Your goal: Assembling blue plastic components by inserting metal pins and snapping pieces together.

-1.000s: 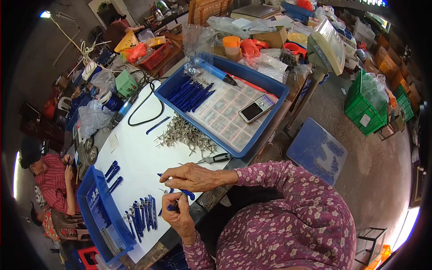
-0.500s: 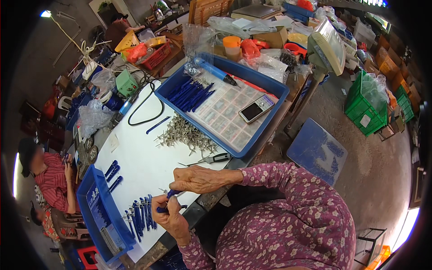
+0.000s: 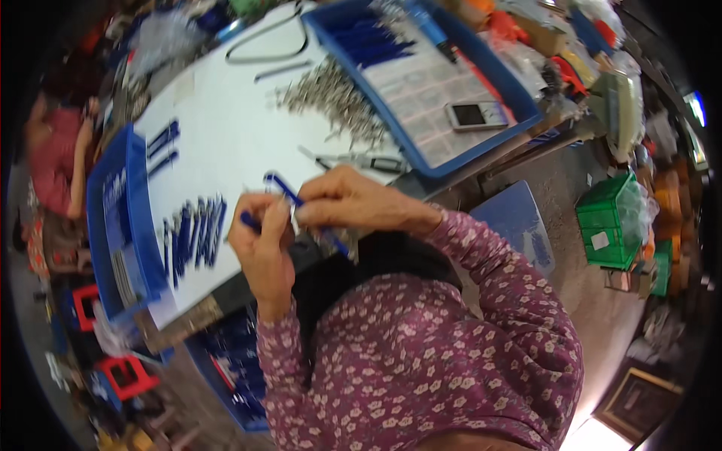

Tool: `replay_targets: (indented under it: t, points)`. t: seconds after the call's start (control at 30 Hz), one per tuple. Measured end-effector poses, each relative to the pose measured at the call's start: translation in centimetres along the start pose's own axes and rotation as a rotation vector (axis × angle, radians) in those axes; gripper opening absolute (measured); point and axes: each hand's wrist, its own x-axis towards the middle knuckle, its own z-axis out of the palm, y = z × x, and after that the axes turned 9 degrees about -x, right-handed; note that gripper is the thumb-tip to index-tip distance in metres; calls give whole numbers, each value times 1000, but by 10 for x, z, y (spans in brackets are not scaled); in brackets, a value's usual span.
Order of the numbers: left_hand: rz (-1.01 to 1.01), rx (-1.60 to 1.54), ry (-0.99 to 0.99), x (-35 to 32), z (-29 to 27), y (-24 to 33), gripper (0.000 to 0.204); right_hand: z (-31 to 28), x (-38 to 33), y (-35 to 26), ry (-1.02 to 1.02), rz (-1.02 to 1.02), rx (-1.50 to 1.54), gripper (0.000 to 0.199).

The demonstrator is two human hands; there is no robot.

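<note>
The left hand (image 3: 263, 240) and the right hand (image 3: 350, 201) meet just above the near edge of the white tabletop (image 3: 218, 143), fingers pinched together on a thin blue plastic strip (image 3: 282, 188) that slants up to the left between them. A second blue piece (image 3: 250, 221) pokes out from the left hand's fingers; motion blur makes it hard to tell whether it is a separate part or the end of the same one. Both grips are narrow and closed on the blue material.

Just left of the hands a row of similar dark blue strips (image 3: 192, 229) lies side by side on the tabletop. Beyond them stands a blue plastic tray (image 3: 113, 225) at the table's left edge. Farther up the table sits a loose heap of small grey metal pins (image 3: 335, 101), and near it a slim metal hand tool with a dark grip (image 3: 368, 161) rests on the surface. A large blue plastic bin (image 3: 519, 113) holds more blue strips, a sheet of clear blister packaging and a small silver mobile phone (image 3: 475, 115). A green plastic crate (image 3: 613, 222) stands on the floor to the right.
</note>
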Motion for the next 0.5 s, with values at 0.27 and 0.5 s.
replay_targets:
  t: [0.27,0.5]
  points:
    - [-268,-389,-132,8,-22,-10,16,4,4,14,56,139,13,30]
    - [-380,-593,-141,10,-39,-22,19,9,6,20,26,141,-22,27]
